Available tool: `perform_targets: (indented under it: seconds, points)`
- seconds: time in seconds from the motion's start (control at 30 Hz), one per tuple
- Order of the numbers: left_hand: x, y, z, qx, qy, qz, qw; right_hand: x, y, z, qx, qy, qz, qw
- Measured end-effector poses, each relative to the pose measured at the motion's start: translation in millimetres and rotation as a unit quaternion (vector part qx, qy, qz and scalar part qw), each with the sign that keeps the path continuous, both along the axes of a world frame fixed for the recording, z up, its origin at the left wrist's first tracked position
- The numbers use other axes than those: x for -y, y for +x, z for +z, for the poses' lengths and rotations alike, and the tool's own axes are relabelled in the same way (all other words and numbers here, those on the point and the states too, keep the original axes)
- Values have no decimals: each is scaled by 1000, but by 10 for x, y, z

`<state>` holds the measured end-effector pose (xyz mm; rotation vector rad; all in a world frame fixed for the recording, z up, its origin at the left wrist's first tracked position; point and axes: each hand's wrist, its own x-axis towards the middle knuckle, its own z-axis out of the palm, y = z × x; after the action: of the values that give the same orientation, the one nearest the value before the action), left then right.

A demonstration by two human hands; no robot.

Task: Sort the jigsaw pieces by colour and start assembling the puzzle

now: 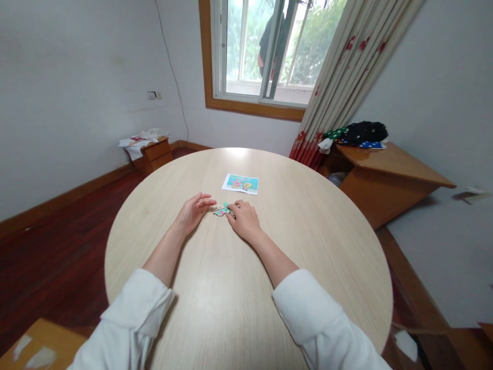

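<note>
A small heap of jigsaw pieces (220, 211), some teal, pink and pale, lies near the middle of the round table (223, 308). To its left rests my left hand (193, 211), fingers stretched loosely toward the pieces, with nothing seen in them. My right hand (245, 220) curls over the heap's right side. Its thumb and fingers are bent round some pieces, and part of the heap is hidden beneath it. Just beyond both hands lies a picture card (242, 184) with a pink and a yellow cartoon figure on blue.
A tilted wooden cabinet (396, 169) with dark and spotted cloths (364, 134) stands at the right by a curtain (346, 67). At the back left is a low drawer unit (157, 154) topped with papers. A brown box (42, 344) sits at the lower left.
</note>
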<state>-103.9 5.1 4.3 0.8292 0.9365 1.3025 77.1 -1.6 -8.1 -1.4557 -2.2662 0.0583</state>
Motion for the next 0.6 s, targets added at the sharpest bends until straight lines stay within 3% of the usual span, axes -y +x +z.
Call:
perform_targets:
  seconds: [0.13, 0.2, 0.3, 0.47, 0.53, 0.6]
  points:
    - [-28, 10, -47, -43, 36, 33, 998, -43, 10, -35, -19, -2, 13, 1000]
    - [-38, 22, -91, -123, 86, 69, 986, -72, 23, -59, -47, -2, 18, 999]
    - [-26, 54, -171, -314, 162, 89, 931, -116, 50, -79, -97, 4, 28, 995]
    - [20, 103, -276, -518, 268, 1, 812, -133, 64, -34, -120, 3, 21, 993]
    - [21, 108, -288, -555, 275, -17, 785, -107, 60, 5, -109, 0, 10, 994]
    - [12, 106, -286, -570, 268, -23, 776, -74, 57, 45, -88, -1, -13, 996]
